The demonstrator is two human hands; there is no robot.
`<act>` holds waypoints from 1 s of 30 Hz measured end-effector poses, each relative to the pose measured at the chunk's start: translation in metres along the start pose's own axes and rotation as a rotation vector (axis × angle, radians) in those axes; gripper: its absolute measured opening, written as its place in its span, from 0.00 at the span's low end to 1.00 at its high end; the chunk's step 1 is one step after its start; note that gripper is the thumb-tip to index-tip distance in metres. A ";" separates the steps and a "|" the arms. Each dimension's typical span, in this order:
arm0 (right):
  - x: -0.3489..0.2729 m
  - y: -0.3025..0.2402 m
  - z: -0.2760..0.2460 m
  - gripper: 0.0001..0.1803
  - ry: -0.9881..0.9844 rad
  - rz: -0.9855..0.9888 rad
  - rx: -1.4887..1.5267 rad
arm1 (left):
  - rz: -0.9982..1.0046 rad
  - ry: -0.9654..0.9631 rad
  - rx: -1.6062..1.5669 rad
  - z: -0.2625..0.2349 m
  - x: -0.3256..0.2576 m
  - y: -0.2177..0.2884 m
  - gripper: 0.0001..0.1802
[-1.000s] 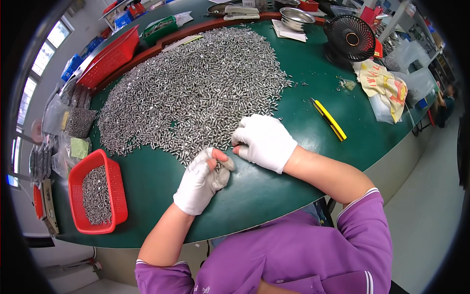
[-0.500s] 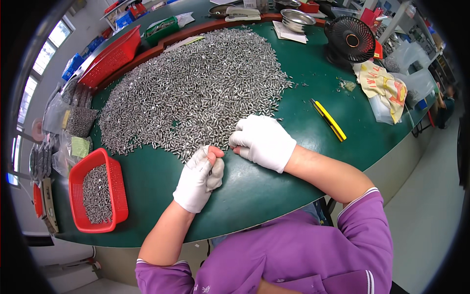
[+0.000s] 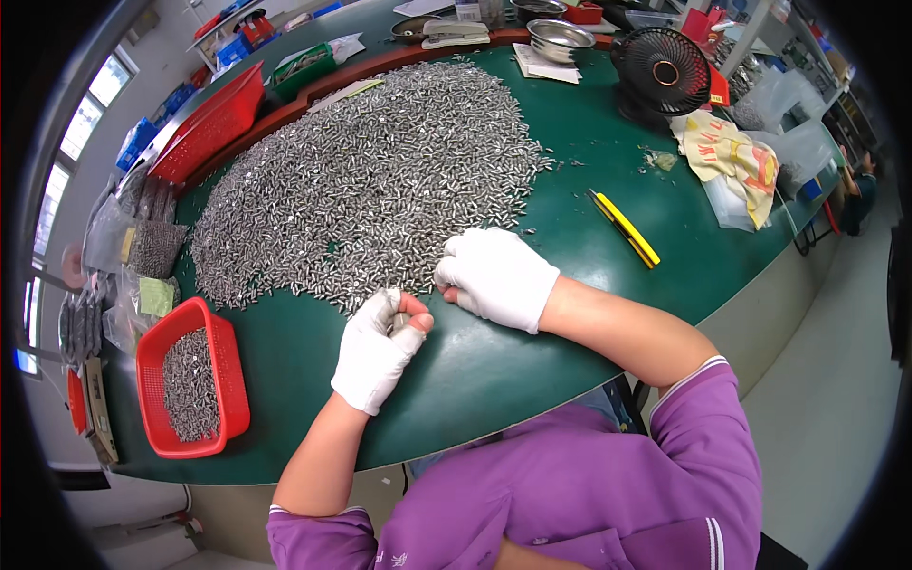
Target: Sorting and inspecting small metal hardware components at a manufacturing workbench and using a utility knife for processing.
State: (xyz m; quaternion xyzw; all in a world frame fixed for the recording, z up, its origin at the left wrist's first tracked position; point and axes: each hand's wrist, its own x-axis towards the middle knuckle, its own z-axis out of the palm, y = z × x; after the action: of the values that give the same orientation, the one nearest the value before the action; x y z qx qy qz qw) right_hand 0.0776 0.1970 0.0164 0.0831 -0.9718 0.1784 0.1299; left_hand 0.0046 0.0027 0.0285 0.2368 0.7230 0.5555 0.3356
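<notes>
Head view: the left hand (image 3: 375,350), in a white glove, is curled shut on a few small metal pins (image 3: 400,321); how many cannot be made out. The right hand (image 3: 499,277), also gloved, rests palm-down at the near edge of the one big pin heap (image 3: 366,185) on the green bench (image 3: 532,347), its fingers hidden underneath, grip unclear. Far too many pins to count. One red basket (image 3: 193,380) of pins sits near left; one yellow knife (image 3: 624,227) lies right.

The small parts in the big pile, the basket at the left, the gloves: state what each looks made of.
Small parts: likely metal, grey with bright glints. Basket: probably moulded plastic, glossy red with slotted walls. Gloves on the left hand and right hand: seemingly white knit fabric, matte and creased.
</notes>
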 end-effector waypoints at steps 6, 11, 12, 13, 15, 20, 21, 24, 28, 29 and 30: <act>0.001 -0.009 -0.021 0.10 0.192 -0.326 0.181 | 0.041 -0.098 -0.100 -0.002 -0.003 -0.004 0.13; -0.009 -0.010 -0.023 0.10 0.200 -0.361 0.264 | -0.124 -0.227 -0.290 -0.004 -0.009 -0.006 0.12; -0.013 -0.013 -0.023 0.09 0.213 -0.343 0.269 | -0.146 -0.241 -0.307 -0.004 -0.011 -0.007 0.11; -0.017 -0.014 -0.023 0.09 0.214 -0.339 0.268 | -0.170 -0.256 -0.323 -0.003 -0.012 -0.008 0.10; -0.025 -0.015 -0.026 0.09 0.150 -0.304 0.307 | -0.111 -0.225 -0.180 0.002 -0.018 -0.003 0.09; -0.059 -0.009 -0.049 0.14 0.192 -0.048 0.083 | 0.218 0.010 0.573 0.016 -0.038 -0.012 0.05; -0.066 -0.001 -0.062 0.15 0.199 0.106 -0.016 | 0.200 0.011 0.570 0.016 -0.038 -0.015 0.05; -0.098 0.039 -0.079 0.19 0.288 0.490 -0.359 | 0.539 0.197 1.059 0.019 -0.047 -0.022 0.04; -0.127 0.065 -0.077 0.21 0.175 0.824 -0.417 | 0.477 0.233 1.145 0.024 -0.052 -0.023 0.06; -0.129 0.070 -0.076 0.20 0.179 0.838 -0.358 | 0.469 0.232 1.150 0.023 -0.053 -0.022 0.06; -0.131 0.073 -0.074 0.19 0.182 0.853 -0.301 | 0.464 0.234 1.143 0.024 -0.053 -0.022 0.07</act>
State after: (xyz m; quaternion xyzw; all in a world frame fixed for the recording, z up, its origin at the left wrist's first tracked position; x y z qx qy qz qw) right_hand 0.2034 0.3064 0.0226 -0.3599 -0.9190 0.0792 0.1402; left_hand 0.0584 -0.0261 0.0156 0.4673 0.8674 0.1619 -0.0548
